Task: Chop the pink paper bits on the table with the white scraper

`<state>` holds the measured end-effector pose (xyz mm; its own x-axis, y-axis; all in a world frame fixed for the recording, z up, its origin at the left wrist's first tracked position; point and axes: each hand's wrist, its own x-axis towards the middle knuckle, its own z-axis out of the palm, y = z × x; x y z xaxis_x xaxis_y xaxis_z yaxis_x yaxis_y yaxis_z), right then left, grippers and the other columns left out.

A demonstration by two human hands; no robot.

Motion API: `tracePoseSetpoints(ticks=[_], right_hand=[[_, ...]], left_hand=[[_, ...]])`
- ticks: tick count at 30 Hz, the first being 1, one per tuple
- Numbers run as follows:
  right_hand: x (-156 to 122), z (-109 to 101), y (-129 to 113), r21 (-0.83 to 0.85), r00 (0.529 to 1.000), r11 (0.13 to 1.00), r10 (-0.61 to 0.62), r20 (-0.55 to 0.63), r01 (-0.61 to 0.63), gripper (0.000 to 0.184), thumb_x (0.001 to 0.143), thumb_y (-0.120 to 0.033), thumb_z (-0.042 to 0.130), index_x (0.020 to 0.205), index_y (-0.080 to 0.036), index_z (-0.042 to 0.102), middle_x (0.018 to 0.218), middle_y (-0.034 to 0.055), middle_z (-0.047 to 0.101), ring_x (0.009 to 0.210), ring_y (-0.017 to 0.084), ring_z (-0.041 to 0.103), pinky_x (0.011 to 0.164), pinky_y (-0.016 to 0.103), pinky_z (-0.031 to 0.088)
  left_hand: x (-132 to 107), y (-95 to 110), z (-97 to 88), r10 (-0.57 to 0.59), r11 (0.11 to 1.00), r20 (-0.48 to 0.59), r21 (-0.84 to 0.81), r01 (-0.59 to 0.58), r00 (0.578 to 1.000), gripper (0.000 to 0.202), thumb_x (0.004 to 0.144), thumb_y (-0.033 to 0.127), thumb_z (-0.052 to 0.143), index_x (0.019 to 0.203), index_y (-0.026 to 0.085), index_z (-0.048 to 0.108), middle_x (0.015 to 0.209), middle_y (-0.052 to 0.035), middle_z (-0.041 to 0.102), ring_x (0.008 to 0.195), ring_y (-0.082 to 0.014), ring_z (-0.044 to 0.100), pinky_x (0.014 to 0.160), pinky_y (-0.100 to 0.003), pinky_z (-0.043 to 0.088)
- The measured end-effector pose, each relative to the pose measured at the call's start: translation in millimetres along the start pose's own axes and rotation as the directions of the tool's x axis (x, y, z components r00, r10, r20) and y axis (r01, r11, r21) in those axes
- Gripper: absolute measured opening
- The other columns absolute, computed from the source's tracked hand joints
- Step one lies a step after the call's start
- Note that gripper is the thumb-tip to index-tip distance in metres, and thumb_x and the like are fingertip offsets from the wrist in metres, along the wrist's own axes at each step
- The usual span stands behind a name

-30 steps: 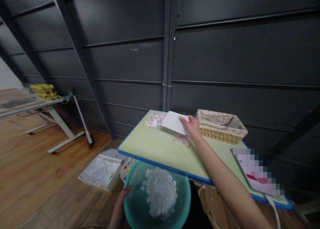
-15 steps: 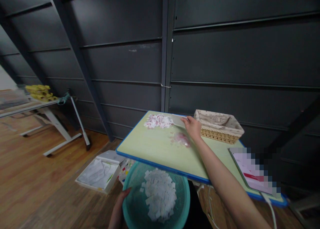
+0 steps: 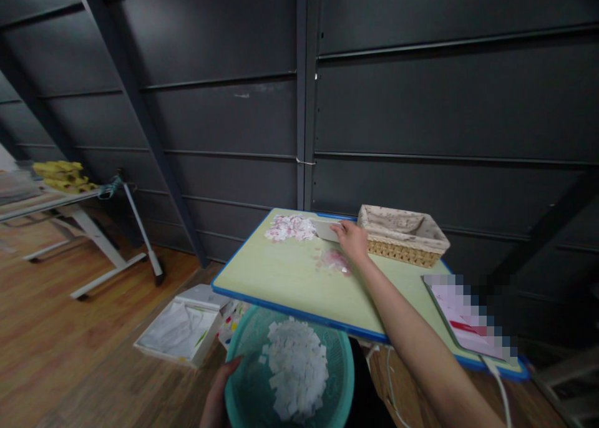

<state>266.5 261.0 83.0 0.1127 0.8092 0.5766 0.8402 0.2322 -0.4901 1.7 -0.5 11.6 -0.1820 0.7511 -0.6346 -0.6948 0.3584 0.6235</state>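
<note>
My right hand point(image 3: 352, 241) reaches across the green table point(image 3: 281, 278) and grips a white card point(image 3: 327, 229) set down behind a pile of pink and white paper bits point(image 3: 290, 228). A smaller pile of bits point(image 3: 333, 261) lies just left of my wrist. My left hand point(image 3: 219, 393) holds the rim of a teal basin point(image 3: 248, 378) below the table's front edge. White paper squares point(image 3: 296, 369) fill the basin.
A lined wicker basket point(image 3: 402, 234) stands at the table's back right. A flat sheet point(image 3: 468, 319) lies on the right end. A white box point(image 3: 178, 328) sits on the wooden floor. Another table point(image 3: 70, 197) stands far left. Dark panelled wall behind.
The white card went from tilted up above the table to lying low behind the far pile. My view shifted slightly right.
</note>
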Motion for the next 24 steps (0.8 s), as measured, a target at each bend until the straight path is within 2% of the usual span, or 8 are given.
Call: tracePoseSetpoints(ticks=[3, 7, 10, 12, 15, 19, 24], right_hand=[[-1, -1, -3, 0.000, 1.000, 1.000, 0.005, 0.026, -0.005, 0.035, 0.086, -0.046, 0.050, 0.088, -0.019, 0.071, 0.078, 0.0092, 0.071, 0.068, 0.021, 0.059, 0.059, 0.027, 0.030], [-4, -3, -14, 0.057, 0.997, 0.998, -0.034, 0.063, 0.031, 0.031, 0.084, -0.043, 0.052, 0.085, -0.019, 0.072, 0.078, 0.0073, 0.072, 0.067, 0.020, 0.059, 0.058, 0.026, 0.031], [-7, -7, -25, 0.182, 0.988, 0.981, -0.090, 0.125, 0.066, 0.026, 0.081, -0.040, 0.055, 0.080, -0.019, 0.071, 0.074, 0.0047, 0.071, 0.065, 0.018, 0.058, 0.057, 0.025, 0.032], [-6, -11, -29, 0.302, 0.980, 0.950, -0.128, 0.154, 0.076, 0.027, 0.079, -0.040, 0.057, 0.076, -0.018, 0.070, 0.072, 0.0037, 0.070, 0.062, 0.017, 0.057, 0.055, 0.024, 0.032], [-2, -16, -27, 0.413, 0.991, 0.910, -0.090, 0.095, 0.043, 0.030, 0.077, -0.043, 0.058, 0.076, -0.016, 0.069, 0.069, 0.0032, 0.068, 0.060, 0.015, 0.053, 0.054, 0.024, 0.032], [3, -15, -15, 0.343, 0.999, 0.939, -0.005, -0.036, 0.017, 0.032, 0.078, -0.044, 0.057, 0.072, -0.015, 0.067, 0.062, 0.0022, 0.063, 0.056, 0.014, 0.048, 0.054, 0.025, 0.029], [0, -1, -8, 0.189, 0.999, 0.981, -0.032, -0.023, 0.036, 0.031, 0.081, -0.044, 0.056, 0.071, -0.017, 0.068, 0.062, 0.0035, 0.063, 0.058, 0.016, 0.050, 0.055, 0.026, 0.027]], left_hand=[[1, 0, 0.2, 0.041, 0.999, -0.027, 0.022, -0.040, 0.999, 0.007, 0.067, 0.021, 0.070, 0.071, 0.016, 0.067, 0.063, -0.0030, 0.077, 0.073, -0.0272, 0.073, 0.078, -0.039, 0.056], [3, 0, -0.4, 0.013, 1.000, -0.038, 0.024, -0.012, 0.999, 0.008, 0.066, 0.022, 0.070, 0.069, 0.016, 0.068, 0.060, -0.0037, 0.076, 0.069, -0.0273, 0.073, 0.076, -0.041, 0.056], [2, 1, -0.7, 0.018, 0.999, -0.025, 0.027, -0.017, 1.000, 0.008, 0.066, 0.022, 0.070, 0.070, 0.015, 0.068, 0.062, -0.0040, 0.076, 0.066, -0.0261, 0.072, 0.075, -0.039, 0.056], [1, 2, -0.6, 0.022, 0.999, -0.053, 0.040, -0.020, 0.998, 0.006, 0.067, 0.021, 0.070, 0.070, 0.015, 0.068, 0.063, -0.0038, 0.076, 0.064, -0.0243, 0.072, 0.072, -0.036, 0.057], [-1, 5, 0.8, 0.017, 0.999, -0.101, 0.034, -0.014, 0.995, 0.004, 0.066, 0.019, 0.070, 0.066, 0.017, 0.067, 0.059, -0.0022, 0.075, 0.064, -0.0246, 0.072, 0.071, -0.036, 0.057], [-2, 5, 4.3, 0.006, 1.000, -0.079, 0.015, -0.005, 0.997, 0.004, 0.066, 0.020, 0.069, 0.064, 0.017, 0.066, 0.054, -0.0020, 0.073, 0.065, -0.0270, 0.072, 0.075, -0.041, 0.057], [-1, 2, 4.6, 0.010, 0.999, -0.069, 0.046, -0.007, 0.998, 0.007, 0.067, 0.021, 0.068, 0.064, 0.015, 0.068, 0.058, -0.0050, 0.075, 0.069, -0.0273, 0.072, 0.078, -0.039, 0.056]])
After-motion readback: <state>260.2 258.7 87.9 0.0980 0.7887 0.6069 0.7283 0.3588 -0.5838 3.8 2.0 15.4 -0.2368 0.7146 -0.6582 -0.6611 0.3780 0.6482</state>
